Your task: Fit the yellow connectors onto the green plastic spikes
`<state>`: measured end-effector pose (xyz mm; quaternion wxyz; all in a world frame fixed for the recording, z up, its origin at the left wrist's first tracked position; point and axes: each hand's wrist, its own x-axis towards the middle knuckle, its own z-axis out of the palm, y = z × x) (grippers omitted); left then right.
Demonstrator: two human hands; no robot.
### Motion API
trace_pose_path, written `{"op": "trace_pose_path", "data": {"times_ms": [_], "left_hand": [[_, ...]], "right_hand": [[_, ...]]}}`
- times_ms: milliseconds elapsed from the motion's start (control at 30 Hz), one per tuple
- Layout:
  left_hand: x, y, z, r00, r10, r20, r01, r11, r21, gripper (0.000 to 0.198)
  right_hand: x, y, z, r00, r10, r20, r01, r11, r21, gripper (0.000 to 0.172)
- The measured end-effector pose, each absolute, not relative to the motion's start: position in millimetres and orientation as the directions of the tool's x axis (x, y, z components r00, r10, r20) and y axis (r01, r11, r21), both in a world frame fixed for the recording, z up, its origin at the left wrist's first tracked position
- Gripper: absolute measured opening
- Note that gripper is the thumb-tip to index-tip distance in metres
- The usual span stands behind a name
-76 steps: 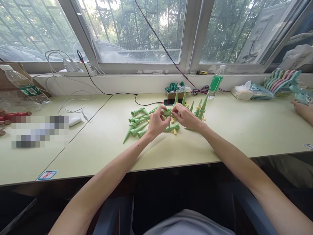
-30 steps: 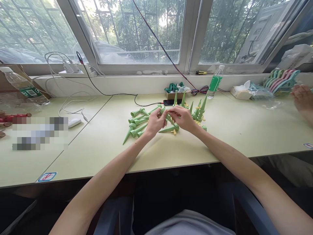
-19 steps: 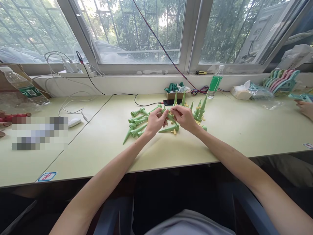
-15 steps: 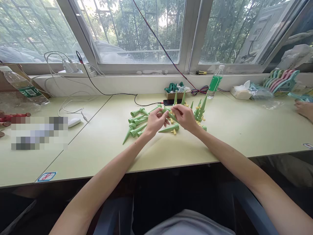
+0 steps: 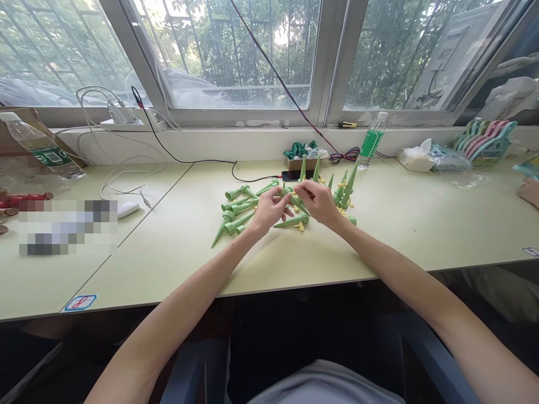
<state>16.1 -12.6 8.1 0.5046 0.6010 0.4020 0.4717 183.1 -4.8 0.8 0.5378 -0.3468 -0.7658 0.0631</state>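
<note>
My left hand [image 5: 269,210] is closed around a green plastic watering spike [image 5: 299,204], its pointed end slanting down to the right. Close against the spike's wide end, my right hand [image 5: 318,201] has its fingers pinched together; what they grip is too small and hidden to make out. Left of my hands lies a loose group of green spikes [image 5: 240,207]. Just below the held one, another spike [image 5: 290,221] with a yellow valve [image 5: 300,226] rests on the table. Several spikes with yellow valves [image 5: 347,191] stand point up to the right.
Behind the spikes are a phone [image 5: 290,175] and a small cardboard box [image 5: 302,164]. A water bottle [image 5: 370,141] and a tissue pack [image 5: 416,158] stand farther right. Another person's hand [image 5: 529,192] shows at the right edge. White cables [image 5: 126,179] lie left.
My hands stay almost in place, with the held spike shifting only slightly. At the far right, the other person's hand has moved outward with a bluish plastic item.
</note>
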Motion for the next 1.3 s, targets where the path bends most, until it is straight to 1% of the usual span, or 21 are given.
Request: {"op": "trace_pose_path", "data": {"times_ms": [133,367,533,700,933,1067,1300], "left_hand": [[16.5,-13.3,8.8,0.239,0.959,0.153,0.022,-0.163,0.986,0.034],[15.8,-13.8,10.6,0.217,0.966,0.141,-0.023,-0.139,0.99,0.038],[15.5,-10.5,6.9,0.229,0.964,0.132,-0.095,-0.112,0.989,0.036],[16.1,-8.2,4.9,0.234,0.966,0.108,-0.183,-0.065,0.981,0.047],[15.6,-7.1,2.2,0.303,0.946,0.118,-0.251,-0.041,0.967,0.047],[15.6,-6.9,2.1,0.297,0.945,0.135,-0.241,-0.063,0.969,0.049],[15.1,-6.4,3.1,0.256,0.96,0.114,-0.155,-0.076,0.985,0.045]], "right_hand": [[182.5,-5.7,1.7,-0.19,0.591,0.784,0.455,0.761,-0.463,0.04],[183.5,-5.4,0.2,-0.201,0.598,0.776,0.451,0.76,-0.469,0.039],[183.5,-4.7,-1.5,-0.203,0.598,0.775,0.436,0.764,-0.476,0.035],[182.8,-4.3,-2.1,-0.209,0.597,0.775,0.43,0.768,-0.475,0.033],[183.2,-4.0,-2.4,-0.197,0.618,0.761,0.449,0.747,-0.49,0.033],[182.9,-4.0,-1.8,-0.186,0.619,0.763,0.446,0.745,-0.495,0.033],[182.1,-5.7,-0.3,-0.195,0.632,0.75,0.445,0.738,-0.506,0.037]]}}
